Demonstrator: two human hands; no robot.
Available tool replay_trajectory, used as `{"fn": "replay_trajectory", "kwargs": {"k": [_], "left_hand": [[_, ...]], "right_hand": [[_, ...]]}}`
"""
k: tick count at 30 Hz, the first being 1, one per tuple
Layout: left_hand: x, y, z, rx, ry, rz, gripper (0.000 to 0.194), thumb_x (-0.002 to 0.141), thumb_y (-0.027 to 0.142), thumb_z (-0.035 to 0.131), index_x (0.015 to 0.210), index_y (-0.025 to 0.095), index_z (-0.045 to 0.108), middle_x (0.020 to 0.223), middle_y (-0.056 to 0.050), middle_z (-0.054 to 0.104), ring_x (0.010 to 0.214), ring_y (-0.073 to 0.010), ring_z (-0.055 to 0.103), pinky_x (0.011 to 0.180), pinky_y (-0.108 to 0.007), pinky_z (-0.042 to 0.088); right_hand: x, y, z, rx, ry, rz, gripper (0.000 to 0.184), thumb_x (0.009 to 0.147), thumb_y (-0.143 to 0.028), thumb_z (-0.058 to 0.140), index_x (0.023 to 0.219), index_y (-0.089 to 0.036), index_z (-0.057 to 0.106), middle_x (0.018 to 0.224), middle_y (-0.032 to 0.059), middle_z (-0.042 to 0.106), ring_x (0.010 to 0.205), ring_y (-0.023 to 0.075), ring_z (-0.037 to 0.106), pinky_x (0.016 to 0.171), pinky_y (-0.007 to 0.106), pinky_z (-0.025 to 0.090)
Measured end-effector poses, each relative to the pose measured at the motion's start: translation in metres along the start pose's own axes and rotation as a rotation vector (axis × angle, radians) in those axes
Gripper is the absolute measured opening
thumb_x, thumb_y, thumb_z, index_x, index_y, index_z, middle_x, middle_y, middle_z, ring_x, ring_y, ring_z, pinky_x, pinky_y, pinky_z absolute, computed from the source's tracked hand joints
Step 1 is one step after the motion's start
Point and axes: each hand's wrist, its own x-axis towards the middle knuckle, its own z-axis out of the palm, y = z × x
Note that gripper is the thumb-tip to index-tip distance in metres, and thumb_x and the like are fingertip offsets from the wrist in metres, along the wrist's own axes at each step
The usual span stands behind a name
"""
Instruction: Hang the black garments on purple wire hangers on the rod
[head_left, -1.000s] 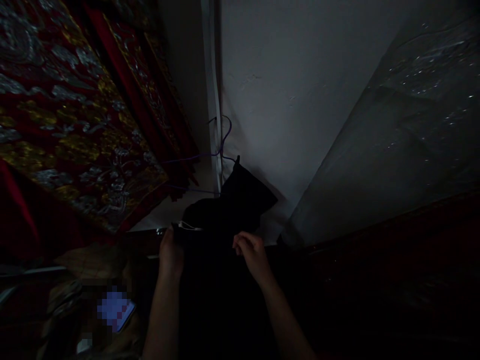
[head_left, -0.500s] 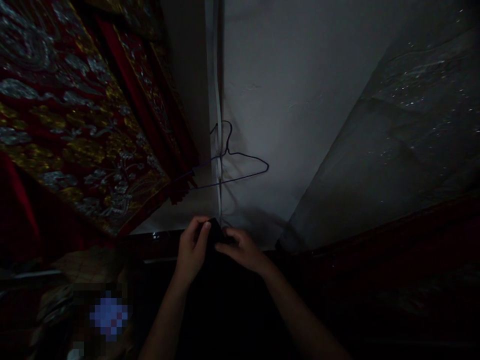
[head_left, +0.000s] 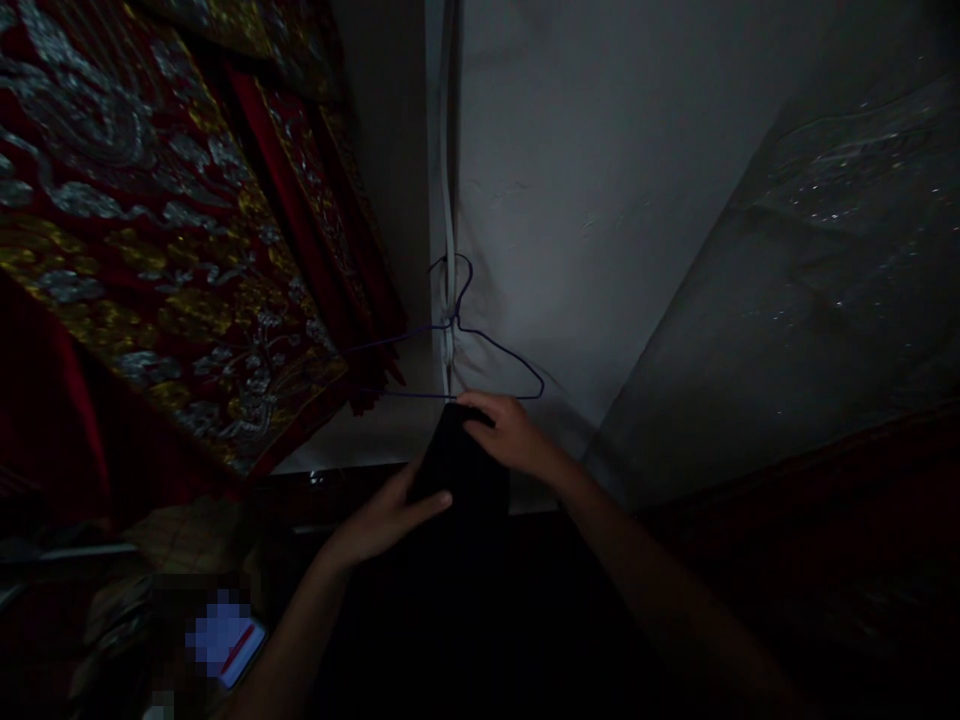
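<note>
A dark wire clothes hanger (head_left: 501, 342) hangs by its hook at the white cable or strip (head_left: 450, 230) in the wall corner. Below it, a black cloth (head_left: 469, 465), perhaps a garment, reaches up to the hanger's bottom bar. My right hand (head_left: 510, 432) pinches the cloth's upper edge close to that bar. Lower down, my left hand (head_left: 390, 515) grips the cloth's left side, thumb on the front and the other fingers mostly hidden behind. In the dark, the cloth's lower part blends into the shadow.
Red cloth with gold and silver embroidery (head_left: 225, 260) hangs on the left. To the right, a translucent plastic sheet (head_left: 787, 300) covers part of the pale wall (head_left: 585, 150). A lit phone (head_left: 244, 650), partly blurred out, is at lower left.
The black cloth has been raised to the hanger's bottom bar. My right hand has moved up and right with it; my left hand has slid lower along its side. The view has shifted slightly.
</note>
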Motion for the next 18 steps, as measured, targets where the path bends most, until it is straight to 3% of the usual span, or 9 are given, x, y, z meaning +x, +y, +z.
{"fn": "replay_trajectory", "kwargs": {"k": [2,4,7,11,14,18], "left_hand": [[0.000,-0.005,-0.008,0.099,-0.036,0.000,0.040,0.068,0.025,0.084,0.107,0.024,0.076,0.105,-0.008,0.076,0.099,-0.0301,0.071,0.086,-0.036,0.056],[-0.001,-0.014,-0.021,0.187,0.001,0.032,0.033,0.066,0.022,0.084,0.099,0.026,0.078,0.100,-0.008,0.078,0.098,-0.0328,0.071,0.085,-0.039,0.056],[-0.003,-0.029,-0.051,0.264,0.108,0.016,0.023,0.061,0.020,0.085,0.082,0.028,0.078,0.086,-0.007,0.079,0.083,-0.0320,0.073,0.076,-0.037,0.055],[-0.006,-0.041,-0.091,0.396,0.292,-0.045,0.021,0.053,0.018,0.087,0.061,0.026,0.070,0.057,-0.002,0.068,0.054,-0.0251,0.063,0.064,-0.032,0.048],[-0.001,-0.030,-0.104,0.574,0.360,0.027,0.018,0.061,0.024,0.084,0.057,0.025,0.066,0.057,-0.002,0.061,0.056,-0.0233,0.058,0.073,-0.035,0.047],[0.013,0.015,-0.099,0.862,0.344,0.286,0.009,0.071,0.030,0.072,0.065,0.025,0.068,0.076,-0.007,0.062,0.082,-0.0284,0.058,0.092,-0.043,0.044]], "right_hand": [[0.018,0.015,-0.006,-0.010,0.201,-0.025,0.030,0.081,-0.015,0.048,0.100,-0.020,0.071,0.099,0.0036,0.072,0.100,0.0205,0.064,0.092,0.033,0.047],[0.033,0.037,-0.007,-0.008,0.297,0.086,0.025,0.085,-0.025,0.048,0.093,-0.019,0.071,0.090,0.0034,0.071,0.093,0.0198,0.064,0.085,0.031,0.048],[0.043,0.071,-0.005,-0.023,0.282,0.312,0.030,0.085,-0.037,0.051,0.066,-0.018,0.063,0.060,-0.0010,0.058,0.061,0.0153,0.054,0.059,0.025,0.044],[0.028,0.095,-0.014,-0.063,0.329,0.375,0.043,0.077,-0.045,0.060,0.045,-0.022,0.043,0.045,-0.0052,0.033,0.046,0.0097,0.033,0.044,0.024,0.022],[0.004,0.094,-0.034,-0.149,0.413,0.357,0.047,0.073,-0.050,0.062,0.044,-0.022,0.040,0.046,-0.0050,0.029,0.046,0.0089,0.030,0.045,0.025,0.017],[-0.019,0.079,-0.057,-0.252,0.460,0.311,0.047,0.077,-0.051,0.058,0.047,-0.022,0.038,0.048,-0.0043,0.030,0.046,0.0088,0.030,0.045,0.026,0.017]]}}
